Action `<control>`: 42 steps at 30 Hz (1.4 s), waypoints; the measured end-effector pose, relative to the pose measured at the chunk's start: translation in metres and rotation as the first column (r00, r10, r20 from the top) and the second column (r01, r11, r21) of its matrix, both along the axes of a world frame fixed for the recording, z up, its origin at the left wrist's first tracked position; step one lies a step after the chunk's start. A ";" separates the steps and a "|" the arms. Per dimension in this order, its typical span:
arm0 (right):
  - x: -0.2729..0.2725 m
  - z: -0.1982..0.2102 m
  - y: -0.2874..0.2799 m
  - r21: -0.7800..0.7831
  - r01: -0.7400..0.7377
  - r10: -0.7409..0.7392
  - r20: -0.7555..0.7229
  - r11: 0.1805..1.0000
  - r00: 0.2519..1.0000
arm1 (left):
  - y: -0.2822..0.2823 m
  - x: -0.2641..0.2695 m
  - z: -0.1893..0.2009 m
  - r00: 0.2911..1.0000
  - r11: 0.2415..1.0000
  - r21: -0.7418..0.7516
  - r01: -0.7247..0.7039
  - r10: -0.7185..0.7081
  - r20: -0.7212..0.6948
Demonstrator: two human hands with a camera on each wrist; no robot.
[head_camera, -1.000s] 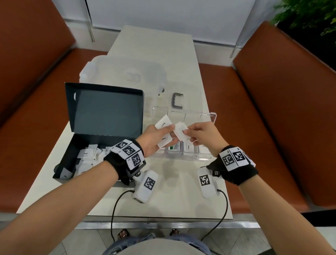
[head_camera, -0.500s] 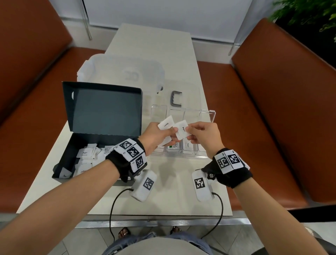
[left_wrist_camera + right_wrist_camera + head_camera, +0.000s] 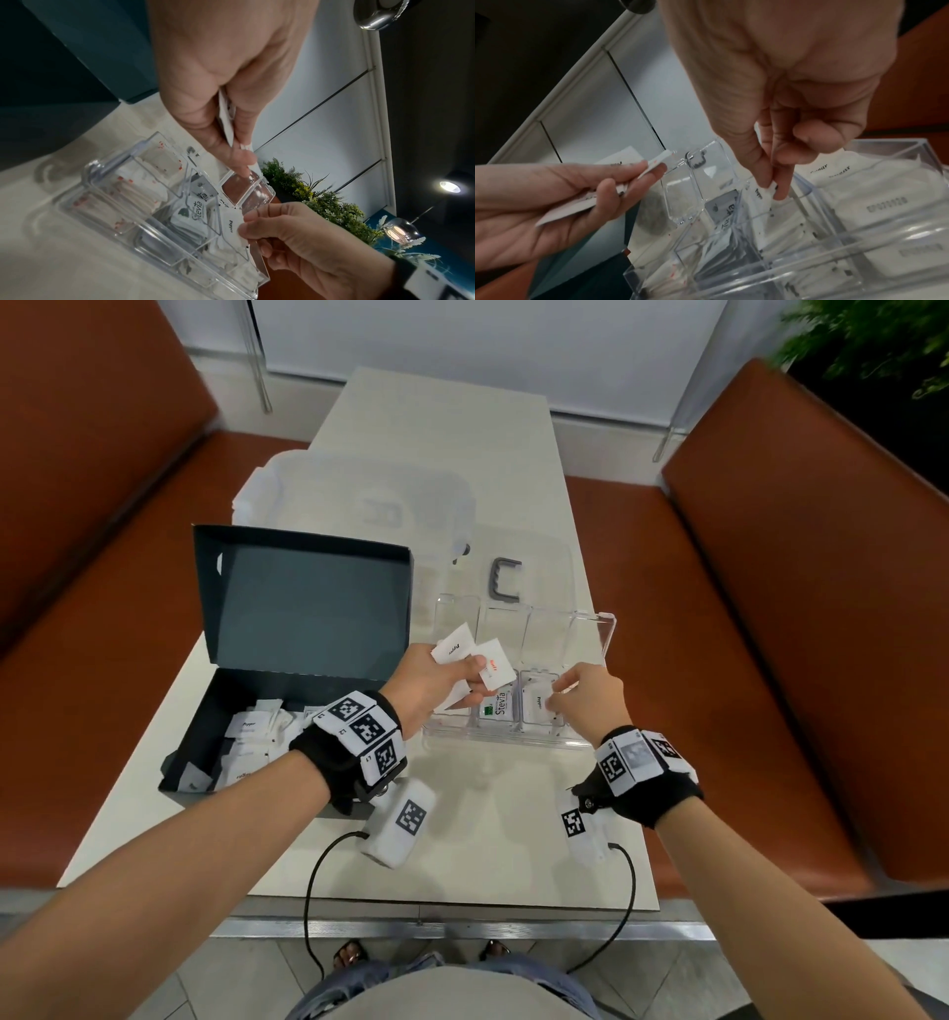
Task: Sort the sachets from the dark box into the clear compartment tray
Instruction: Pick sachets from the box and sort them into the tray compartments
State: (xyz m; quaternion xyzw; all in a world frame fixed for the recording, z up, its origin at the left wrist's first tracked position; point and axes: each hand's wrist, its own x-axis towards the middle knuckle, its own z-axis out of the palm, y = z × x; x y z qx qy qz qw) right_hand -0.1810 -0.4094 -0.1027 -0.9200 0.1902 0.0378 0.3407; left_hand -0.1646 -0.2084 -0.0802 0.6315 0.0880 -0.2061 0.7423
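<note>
My left hand [image 3: 436,680] grips a fan of white sachets [image 3: 475,654] above the left part of the clear compartment tray [image 3: 606,634]; the sachets [image 3: 582,200] show edge-on in the right wrist view. My right hand [image 3: 575,695] pinches one white pepper sachet [image 3: 232,225] by thumb and finger and holds it low in the tray's near right compartment [image 3: 790,201]. A Stevia sachet [image 3: 499,706] stands in the middle compartment. The open dark box [image 3: 205,711] at the left holds several white sachets [image 3: 246,731].
A frosted lidded container [image 3: 359,505] stands behind the dark box, and a grey clip [image 3: 503,580] lies behind the tray. Brown benches [image 3: 796,608] flank the narrow white table [image 3: 488,839]. A plant [image 3: 873,341] is at the far right.
My right hand took one sachet from the fan in my left hand and carried it right and down into the tray's near right compartment. My left hand stayed put with the other sachets.
</note>
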 end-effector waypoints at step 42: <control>0.035 0.004 0.086 0.138 -0.203 0.197 0.055 0.969 0.979 | 0.069 0.001 0.010 0.995 0.998 0.010 -0.060 0.058 0.084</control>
